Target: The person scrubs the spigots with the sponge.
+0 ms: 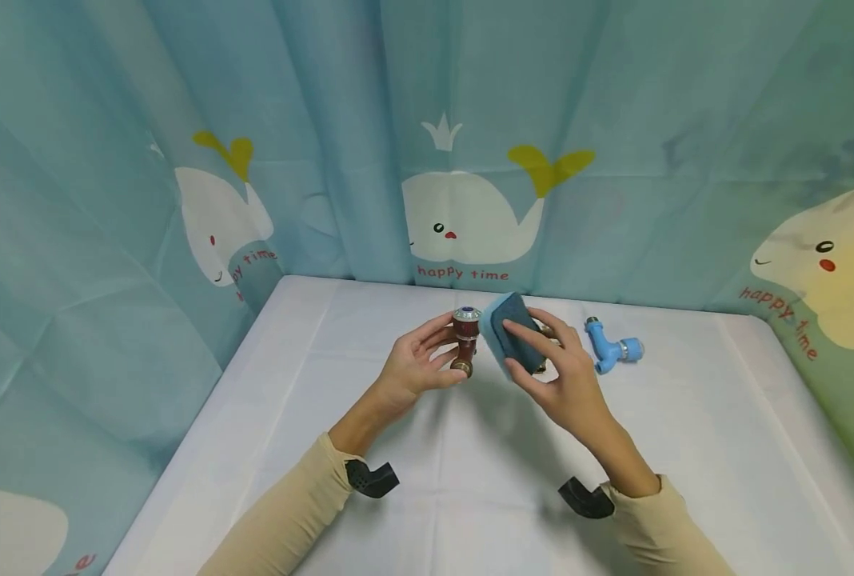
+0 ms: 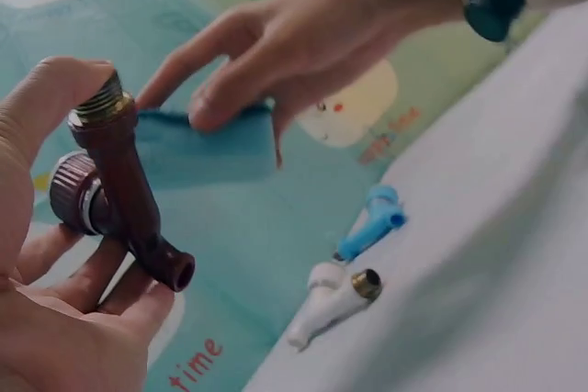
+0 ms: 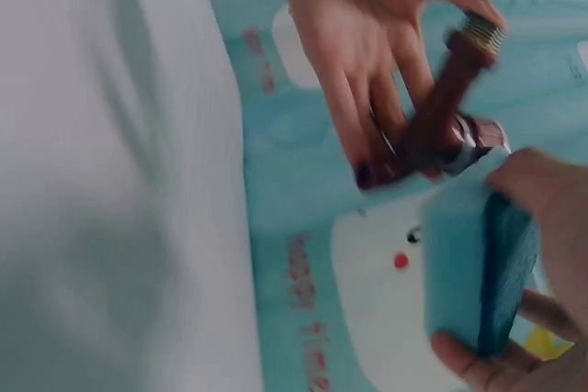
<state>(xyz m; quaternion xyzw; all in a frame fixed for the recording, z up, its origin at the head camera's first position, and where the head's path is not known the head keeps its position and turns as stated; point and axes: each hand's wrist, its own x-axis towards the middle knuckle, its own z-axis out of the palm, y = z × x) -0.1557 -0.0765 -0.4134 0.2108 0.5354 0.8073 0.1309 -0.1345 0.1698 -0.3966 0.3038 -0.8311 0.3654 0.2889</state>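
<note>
My left hand [image 1: 409,372] holds a dark red-brown faucet [image 1: 466,330] between thumb and fingers, above the table. In the left wrist view the thumb presses the threaded brass end of the faucet [image 2: 124,176], and fingertips support its spout. With my right hand [image 1: 574,384] I grip a blue sponge [image 1: 499,332] that has a darker scouring side; it is close beside the faucet's knob. Whether sponge and faucet touch I cannot tell. A white faucet [image 2: 331,308] with a brass end lies on the table, mostly hidden behind the sponge in the head view. Near it lies a blue faucet [image 1: 614,350].
A white cloth covers the table [image 1: 427,496]. Behind and at the sides hangs a blue-green curtain [image 1: 341,160] printed with whales. Black curved pieces [image 1: 373,480] sit at both wrists, by the beige sleeves [image 1: 290,504].
</note>
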